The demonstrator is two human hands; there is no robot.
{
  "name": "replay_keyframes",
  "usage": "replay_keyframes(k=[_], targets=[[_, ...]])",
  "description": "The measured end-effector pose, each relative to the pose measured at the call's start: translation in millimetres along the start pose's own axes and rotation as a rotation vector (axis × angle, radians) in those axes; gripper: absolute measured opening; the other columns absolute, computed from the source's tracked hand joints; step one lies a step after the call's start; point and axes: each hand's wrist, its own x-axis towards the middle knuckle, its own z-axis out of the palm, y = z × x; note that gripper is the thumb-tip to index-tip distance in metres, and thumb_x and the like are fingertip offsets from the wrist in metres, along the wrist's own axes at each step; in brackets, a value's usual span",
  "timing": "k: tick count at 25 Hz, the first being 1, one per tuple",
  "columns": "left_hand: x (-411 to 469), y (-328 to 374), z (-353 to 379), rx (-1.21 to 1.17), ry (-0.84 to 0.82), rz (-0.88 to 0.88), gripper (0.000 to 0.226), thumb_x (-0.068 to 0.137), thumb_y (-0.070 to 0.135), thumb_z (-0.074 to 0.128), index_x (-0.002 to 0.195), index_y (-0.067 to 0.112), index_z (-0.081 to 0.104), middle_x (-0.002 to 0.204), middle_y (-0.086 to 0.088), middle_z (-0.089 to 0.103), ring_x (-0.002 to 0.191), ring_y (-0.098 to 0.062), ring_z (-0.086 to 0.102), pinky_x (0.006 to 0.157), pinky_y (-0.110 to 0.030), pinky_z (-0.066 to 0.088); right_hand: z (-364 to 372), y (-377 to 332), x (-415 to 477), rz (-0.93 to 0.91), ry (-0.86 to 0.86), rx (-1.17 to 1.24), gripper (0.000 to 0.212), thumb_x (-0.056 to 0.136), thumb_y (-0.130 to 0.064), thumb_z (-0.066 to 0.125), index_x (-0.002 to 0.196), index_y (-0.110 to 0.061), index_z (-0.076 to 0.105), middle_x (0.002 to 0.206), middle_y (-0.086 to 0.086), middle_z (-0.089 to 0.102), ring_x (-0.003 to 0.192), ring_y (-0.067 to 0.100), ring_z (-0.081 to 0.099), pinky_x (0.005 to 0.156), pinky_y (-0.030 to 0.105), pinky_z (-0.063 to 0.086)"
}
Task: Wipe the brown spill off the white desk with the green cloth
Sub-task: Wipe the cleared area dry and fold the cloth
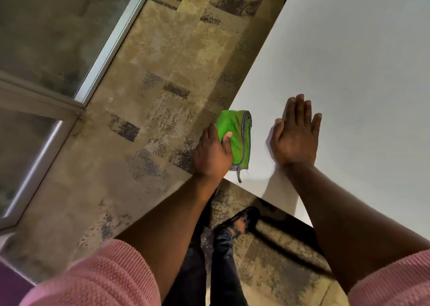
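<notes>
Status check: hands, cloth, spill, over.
Left hand gripping cloth at desk edge. Right hand flat on desk, empty. No spill in view. Nothing in the way.

Green cloth (239, 138), white desk (349, 61)

One head-worn view looks steeply down (tilted) at a white desk (349, 61) corner, close.

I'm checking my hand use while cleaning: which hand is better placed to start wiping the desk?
Left. The left hand already grips the green cloth at the white desk edge. The right hand lies flat and empty on it. No brown spill is visible.
</notes>
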Motion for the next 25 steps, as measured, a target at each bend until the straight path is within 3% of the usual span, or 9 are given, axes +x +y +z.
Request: replay_keyframes(k=[8, 14, 17, 19, 23, 24, 25], targets=[[-62.5, -18.1, 13.9, -0.175, 0.115, -0.135, 0.057, 0.105, 0.029, 0.05, 0.148, -0.008, 0.041, 0.146, -0.029, 0.049, 0.134, -0.045, 0.05, 0.104, -0.052, 0.05, 3.2, 1.0, -0.3, -0.01, 0.017, -0.019, 0.063, 0.11, -0.034, 0.027, 0.166, -0.008, 0.013, 0.175, 0.013, 0.009, 0.162, 0.03, 0.005, 0.13, 0.054, 0.004], [-79.0, 0.5, 28.9, -0.348, 0.211, -0.262, 0.063, 0.106, 0.027, 0.048, 0.154, -0.009, 0.029, 0.156, -0.03, 0.034, 0.146, -0.042, 0.036, 0.12, -0.042, 0.037, 1.5, 1.9, 1.0, -0.008, 0.0, -0.021, 0.064, 0.11, -0.037, 0.023, 0.166, -0.009, 0.011, 0.175, 0.012, 0.007, 0.162, 0.029, 0.003, 0.13, 0.053, 0.003], [-84.6, 15.6, 32.3, -0.467, 0.229, -0.332, 0.065, 0.107, 0.024, 0.047, 0.158, -0.007, 0.02, 0.165, -0.027, 0.019, 0.152, -0.04, 0.027, 0.119, -0.048, 0.04, 0.7, 1.5, -0.1, -0.01, -0.007, -0.021, 0.067, 0.107, -0.039, 0.018, 0.167, -0.009, 0.01, 0.175, 0.012, 0.006, 0.163, 0.029, 0.002, 0.13, 0.053, 0.002], [-91.1, 27.9, 33.3, -0.558, 0.223, -0.376, 0.068, 0.107, 0.022, 0.047, 0.16, -0.004, 0.012, 0.17, -0.022, 0.003, 0.154, -0.039, 0.024, 0.115, -0.044, 0.044, -0.4, 0.3, -0.9, -0.007, -0.005, -0.009, 0.068, 0.106, -0.039, 0.018, 0.167, -0.009, 0.011, 0.175, 0.012, 0.007, 0.162, 0.029, 0.003, 0.13, 0.054, 0.003], [-120.0, 59.1, 47.2, -0.671, 0.19, -0.399, 0.073, 0.106, 0.015, 0.048, 0.16, -0.002, 0.001, 0.17, -0.021, -0.013, 0.151, -0.044, 0.028, 0.109, -0.015, 0.039, -2.4, -1.8, -0.7, -0.007, -0.006, 0.012, 0.068, 0.105, -0.038, 0.019, 0.166, -0.008, 0.012, 0.175, 0.013, 0.008, 0.162, 0.029, 0.003, 0.13, 0.053, 0.001], [-125.7, 65.6, 52.7, -0.68, 0.184, -0.391, 0.074, 0.106, 0.013, 0.049, 0.158, 0.0, -0.001, 0.169, -0.022, -0.014, 0.151, -0.046, 0.027, 0.109, -0.016, 0.039, -1.7, -1.8, -0.7, -0.008, 0.001, 0.014, 0.068, 0.106, -0.037, 0.02, 0.166, -0.008, 0.012, 0.175, 0.013, 0.008, 0.162, 0.029, 0.004, 0.13, 0.053, 0.001], [-130.1, 70.9, 57.7, -0.672, 0.17, -0.393, 0.075, 0.106, 0.014, 0.049, 0.158, 0.003, -0.004, 0.169, -0.022, -0.016, 0.152, -0.046, 0.024, 0.111, -0.025, 0.043, -0.4, -1.2, -0.1, -0.009, 0.013, 0.016, 0.067, 0.107, -0.036, 0.021, 0.166, -0.007, 0.013, 0.175, 0.013, 0.009, 0.162, 0.03, 0.005, 0.13, 0.053, 0.002]])
